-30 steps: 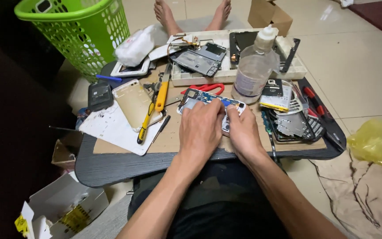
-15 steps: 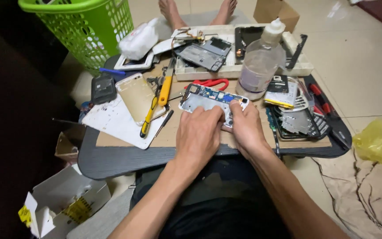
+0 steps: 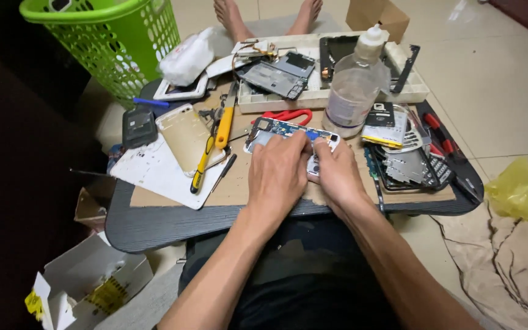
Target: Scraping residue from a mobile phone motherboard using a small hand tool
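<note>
A low dark bench (image 3: 154,223) with rounded corners stands on a pale tiled floor (image 3: 496,85), which catches a soft glare at the upper right. A green perforated laundry basket (image 3: 123,49) stands beyond the bench's left end. The left side lies in deep shadow. A brown cardboard box (image 3: 379,13) sits on the floor beyond the bench, and rumpled beige cloth (image 3: 508,263) lies at the lower right.

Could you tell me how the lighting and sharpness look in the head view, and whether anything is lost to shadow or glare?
Head view: even indoor light, the left hand, right hand and opened phone sharp; the far left side falls into deep shadow; soft glare on the floor tiles at top right; wide-angle lens bends the green basket and the dark table edge.
</note>
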